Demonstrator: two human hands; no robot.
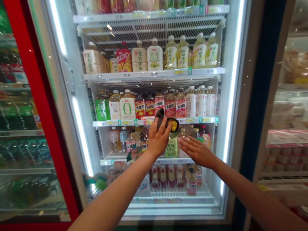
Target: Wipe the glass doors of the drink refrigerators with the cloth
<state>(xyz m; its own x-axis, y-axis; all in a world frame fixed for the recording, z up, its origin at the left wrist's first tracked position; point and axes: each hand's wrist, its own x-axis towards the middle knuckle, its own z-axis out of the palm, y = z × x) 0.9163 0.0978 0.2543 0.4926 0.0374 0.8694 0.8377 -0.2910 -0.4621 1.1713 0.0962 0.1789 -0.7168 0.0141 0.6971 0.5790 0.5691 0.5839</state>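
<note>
My left hand [158, 138] reaches up in front of a lit drinks cooler, its fingers bent around a small dark object with a rounded, black-rimmed yellow part [173, 125]. I cannot make out its kind. My right hand [197, 150] is lower and to the right, with fingers stretched out flat and nothing in them. Behind the hands are a green-labelled bottle [171, 148] and red-labelled tea bottles [170, 107]. Reflections lie across the lower shelves, as on a glass door. Whether either hand touches the glass, I cannot tell.
White wire shelves with a price-tag rail [154, 74] hold rows of bottles. A bright light strip [234, 96] runs up each side of the cooler. On the left stands a red-framed cooler [45, 112]. Stacked packs [281, 144] fill shelves at the right.
</note>
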